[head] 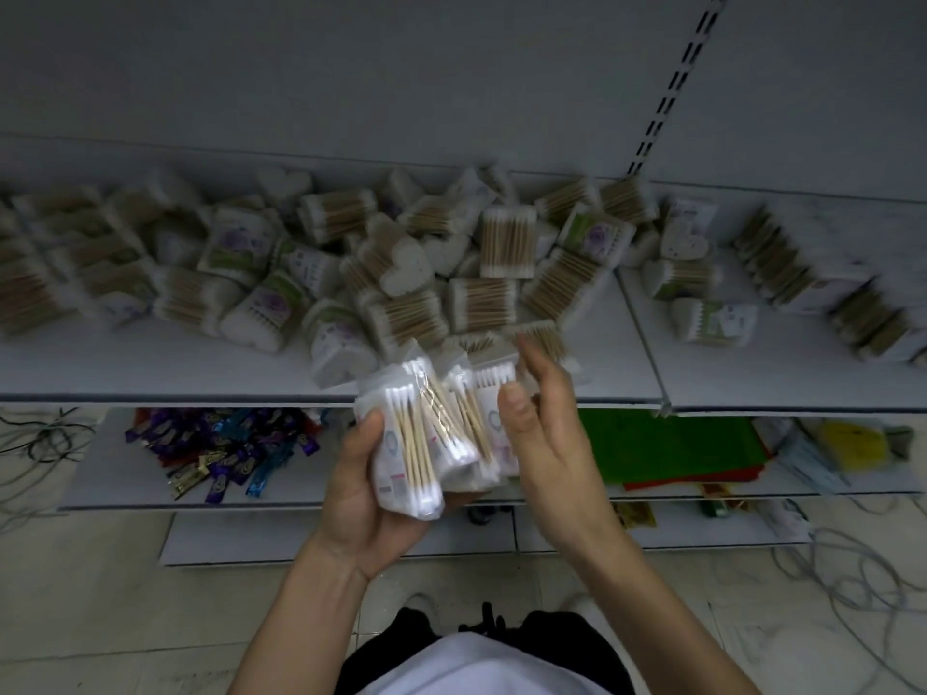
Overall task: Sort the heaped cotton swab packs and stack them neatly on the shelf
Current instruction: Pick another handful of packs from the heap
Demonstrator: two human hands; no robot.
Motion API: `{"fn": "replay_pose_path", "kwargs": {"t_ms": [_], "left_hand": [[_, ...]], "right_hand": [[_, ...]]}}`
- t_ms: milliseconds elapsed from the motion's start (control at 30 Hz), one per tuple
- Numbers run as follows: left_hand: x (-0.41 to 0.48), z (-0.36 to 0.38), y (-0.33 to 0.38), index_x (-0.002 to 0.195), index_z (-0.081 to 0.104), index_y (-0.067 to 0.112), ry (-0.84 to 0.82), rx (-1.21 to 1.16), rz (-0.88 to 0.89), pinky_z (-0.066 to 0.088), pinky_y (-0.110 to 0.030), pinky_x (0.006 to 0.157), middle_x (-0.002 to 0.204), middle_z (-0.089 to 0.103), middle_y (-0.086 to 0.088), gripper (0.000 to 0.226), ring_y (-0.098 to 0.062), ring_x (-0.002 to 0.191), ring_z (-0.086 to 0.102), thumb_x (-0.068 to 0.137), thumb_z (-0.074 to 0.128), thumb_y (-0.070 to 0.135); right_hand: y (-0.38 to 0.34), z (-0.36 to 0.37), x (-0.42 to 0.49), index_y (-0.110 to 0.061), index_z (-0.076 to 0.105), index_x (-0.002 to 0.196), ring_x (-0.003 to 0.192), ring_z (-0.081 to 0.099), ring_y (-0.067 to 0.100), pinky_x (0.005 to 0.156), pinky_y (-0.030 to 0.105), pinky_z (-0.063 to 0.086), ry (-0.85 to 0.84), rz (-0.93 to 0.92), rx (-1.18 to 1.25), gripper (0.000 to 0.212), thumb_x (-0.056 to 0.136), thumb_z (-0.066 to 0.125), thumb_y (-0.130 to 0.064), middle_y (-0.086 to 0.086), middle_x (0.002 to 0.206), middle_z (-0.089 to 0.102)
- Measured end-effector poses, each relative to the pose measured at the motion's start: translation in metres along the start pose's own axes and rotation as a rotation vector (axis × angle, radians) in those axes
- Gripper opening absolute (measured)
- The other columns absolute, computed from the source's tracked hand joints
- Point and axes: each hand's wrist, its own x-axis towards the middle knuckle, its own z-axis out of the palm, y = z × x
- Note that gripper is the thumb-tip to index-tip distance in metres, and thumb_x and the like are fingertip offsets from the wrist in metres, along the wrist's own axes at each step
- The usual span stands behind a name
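My left hand (358, 486) grips a bundle of clear cotton swab packs (426, 433) in front of the shelf edge, thumb on the front pack. My right hand (542, 433) rests against the bundle's right side, fingers fairly straight and pointing up, thumb touching a pack. A big jumbled heap of swab packs (401, 263) covers the white shelf (150, 363), some heart-shaped, some rectangular. More orderly rows of packs (55, 263) lie at the far left, and another row (802, 278) lies at the right.
A lower shelf holds small purple and blue sachets (225, 448) on the left and green and red folders (677, 448) on the right. Loose cables (853, 584) lie on the tiled floor. A slotted upright (667, 92) divides the back panel.
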Motion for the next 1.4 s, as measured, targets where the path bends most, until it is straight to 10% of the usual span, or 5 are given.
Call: {"fn": "replay_pose_path", "kwargs": {"t_ms": [267,433,600,833,1400], "left_hand": [[-0.005,-0.015,-0.006,0.144,0.036,0.000,0.016,-0.088,-0.125,0.008,-0.045,0.118,0.150,0.035,-0.021,0.064,-0.033,0.141,0.029,0.098,0.043,0.044],[0.004,-0.021,-0.012,0.133,0.056,0.008,-0.100,0.018,-0.120,0.034,-0.045,0.110,0.135,0.056,-0.016,0.072,-0.028,0.126,0.052,0.078,0.073,0.050],[0.011,-0.018,-0.014,0.132,0.057,0.010,-0.114,-0.094,0.016,0.040,-0.047,0.105,0.135,0.056,-0.014,0.063,-0.029,0.125,0.053,0.084,0.064,0.050],[0.005,-0.015,0.002,0.089,0.079,0.016,0.191,-0.126,0.130,0.059,-0.045,0.067,0.102,0.072,-0.012,0.078,-0.030,0.088,0.071,0.020,0.095,0.048],[0.052,-0.009,-0.007,0.107,0.070,0.013,0.256,-0.113,-0.031,0.059,-0.048,0.069,0.108,0.071,-0.016,0.092,-0.033,0.092,0.070,0.024,0.096,0.045]], "right_hand": [[-0.005,-0.015,0.005,-0.058,0.011,0.136,0.107,0.037,-0.032,0.083,-0.002,0.036,-0.313,-0.034,-0.033,0.097,0.071,0.080,-0.038,-0.062,0.108,0.034],[-0.004,-0.008,0.012,-0.074,0.032,0.113,0.113,0.057,-0.002,0.096,0.024,0.047,-0.354,-0.039,0.009,0.062,0.081,0.071,-0.038,-0.022,0.122,0.059],[0.015,-0.018,0.034,-0.045,0.026,0.142,0.114,0.039,-0.024,0.102,0.021,0.038,-0.194,-0.027,-0.088,0.063,0.086,0.049,-0.061,-0.045,0.125,0.037],[0.087,-0.055,0.067,-0.023,0.036,0.145,0.135,0.036,0.028,0.106,0.042,0.031,-0.100,-0.147,-0.922,0.078,0.081,0.051,-0.065,0.009,0.154,0.029],[0.087,-0.043,0.038,-0.017,0.054,0.133,0.121,0.049,0.017,0.101,0.031,0.043,0.272,-0.104,-0.337,0.044,0.091,0.060,-0.030,0.002,0.128,0.053]]}}
